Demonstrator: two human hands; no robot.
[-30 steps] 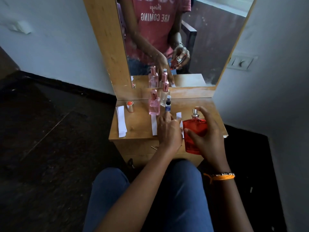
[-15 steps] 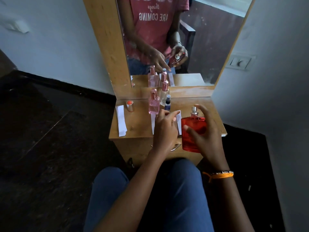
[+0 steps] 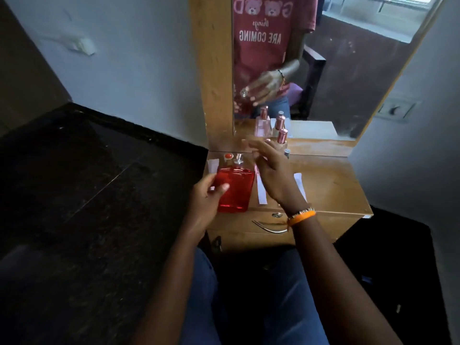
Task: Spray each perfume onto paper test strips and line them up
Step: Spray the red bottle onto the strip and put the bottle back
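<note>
Red bottle [image 3: 235, 189] passed to left hand [image 3: 205, 197]; strips partly hidden.

— Where's the big bottle [image 3: 235, 189]?
— In the left hand [image 3: 205, 199], above the dresser top's [image 3: 328, 190] left front corner, a cap [image 3: 227, 156] behind it.
— And the strips?
— One [image 3: 261, 192] just right of the bottle, another [image 3: 299, 185] further right; the right hand [image 3: 271, 170] hangs over between them. Smaller bottles [image 3: 282, 136] stand behind, against the mirror [image 3: 348, 70].

Bare forearms, blue jeans [image 3: 286, 307] — an orange-and-beaded wristband [image 3: 301, 215] on the right wrist.
</note>
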